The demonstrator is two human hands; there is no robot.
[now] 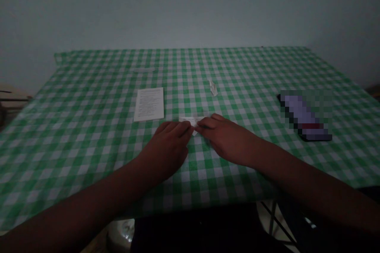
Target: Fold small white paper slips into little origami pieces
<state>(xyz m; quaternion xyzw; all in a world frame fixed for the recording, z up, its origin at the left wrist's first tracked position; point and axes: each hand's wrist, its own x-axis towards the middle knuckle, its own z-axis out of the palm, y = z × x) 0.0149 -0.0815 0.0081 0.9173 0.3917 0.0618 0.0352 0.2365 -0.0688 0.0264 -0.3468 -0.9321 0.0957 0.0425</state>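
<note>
A small folded piece of printed paper (193, 119) lies on the table in front of me, its lower tip pointing toward me. On its left side, my left hand (172, 142) has its fingers pressed together on the paper. My right hand (228, 136) does the same from the right, its fingertips close to those of the left. Both hands cover much of the paper, so its full shape is hidden. Just beyond my left hand rests a flat, white, printed sheet or booklet (149, 104).
A green and white checked cloth (89, 126) covers the table. Beyond the hands lies a small crumpled paper scrap (213, 88). A phone (305, 118), partly blurred, is at the right. Farther back left is a pale strip (144, 70). A wall stands behind the table.
</note>
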